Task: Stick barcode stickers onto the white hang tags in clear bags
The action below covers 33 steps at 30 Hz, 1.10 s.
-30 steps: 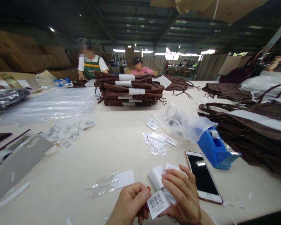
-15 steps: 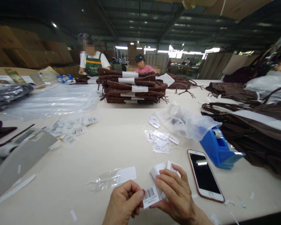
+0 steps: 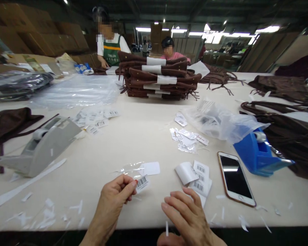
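My left hand (image 3: pixel 120 194) pinches a small white barcode sticker (image 3: pixel 142 183) between thumb and forefinger. Just beyond it, a clear plastic sleeve with a white hang tag (image 3: pixel 150 168) lies flat on the table. My right hand (image 3: pixel 187 215) is open, its fingers stretched out and no label in them. A thin white paper strip (image 3: pixel 166 228) shows by its thumb; whether it is stuck there I cannot tell. Beyond those fingers lies a curled, folded strip of barcode stickers (image 3: pixel 200 177) on the table.
A phone (image 3: pixel 236 179) and a blue tape dispenser (image 3: pixel 256 153) lie to the right, a grey tape dispenser (image 3: pixel 46 147) to the left. Tag piles (image 3: pixel 187 138) and barcode labels (image 3: pixel 94 119) lie farther back, before stacked brown bags (image 3: pixel 159 80). Two co-workers are across the table.
My left hand has moved left with the sticker, away from the sticker strip. My right hand has let go of the strip, which now lies on the table. The view has tilted down.
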Available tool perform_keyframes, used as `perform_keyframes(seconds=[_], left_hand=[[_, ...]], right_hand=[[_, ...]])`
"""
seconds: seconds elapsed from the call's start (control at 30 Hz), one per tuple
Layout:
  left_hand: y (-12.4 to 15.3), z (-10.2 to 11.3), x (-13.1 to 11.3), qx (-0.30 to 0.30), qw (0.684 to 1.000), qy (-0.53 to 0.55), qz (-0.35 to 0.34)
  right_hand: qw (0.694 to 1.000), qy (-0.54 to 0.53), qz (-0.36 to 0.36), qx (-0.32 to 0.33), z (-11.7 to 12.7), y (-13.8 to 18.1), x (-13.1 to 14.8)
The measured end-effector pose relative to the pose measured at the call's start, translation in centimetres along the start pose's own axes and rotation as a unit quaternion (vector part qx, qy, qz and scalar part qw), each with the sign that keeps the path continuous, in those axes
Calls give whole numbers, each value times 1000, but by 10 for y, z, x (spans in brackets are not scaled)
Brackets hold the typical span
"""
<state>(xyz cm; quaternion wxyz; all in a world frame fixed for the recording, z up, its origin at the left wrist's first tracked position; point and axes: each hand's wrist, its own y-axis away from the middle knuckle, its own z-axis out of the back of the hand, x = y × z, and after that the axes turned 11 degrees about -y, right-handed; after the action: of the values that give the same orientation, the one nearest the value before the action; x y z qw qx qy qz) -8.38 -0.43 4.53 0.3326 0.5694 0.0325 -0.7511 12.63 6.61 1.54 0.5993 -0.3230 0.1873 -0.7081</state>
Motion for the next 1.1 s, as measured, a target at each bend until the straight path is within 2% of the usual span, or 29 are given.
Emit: perform_keyframes(seconds=[0.07, 0.27, 0.47, 0.63, 0.73, 0.83, 0.93, 1.03, 1.1], left_hand=[[2, -1, 1, 4, 1000, 7, 2], [4, -5, 3, 15, 1000, 19, 2], [5, -4, 5, 20, 1000, 16, 3], [2, -2, 1, 29, 999, 20, 3], [-2, -3, -2, 58, 998, 20, 1], [-5, -6, -8, 90, 996, 19, -8], [-7, -9, -14, 122, 992, 16, -16], [-10, -10, -17, 137, 990, 13, -22], [-13, -10, -16, 135, 991, 3, -21]], right_hand=[[1000, 15, 8, -2, -2, 2, 2], [998, 25, -47, 38, -11, 8, 8], [990, 43, -83, 105, -16, 16, 9], [995, 46, -33, 77, -11, 24, 9], [994, -43, -102, 24, 3, 10, 11], [952, -181, -247, -13, 7, -18, 7], [867, -317, -383, -22, -5, -44, -2], [788, -411, -457, -24, -21, -57, -9], [756, -437, -486, -27, -26, -60, -11]])
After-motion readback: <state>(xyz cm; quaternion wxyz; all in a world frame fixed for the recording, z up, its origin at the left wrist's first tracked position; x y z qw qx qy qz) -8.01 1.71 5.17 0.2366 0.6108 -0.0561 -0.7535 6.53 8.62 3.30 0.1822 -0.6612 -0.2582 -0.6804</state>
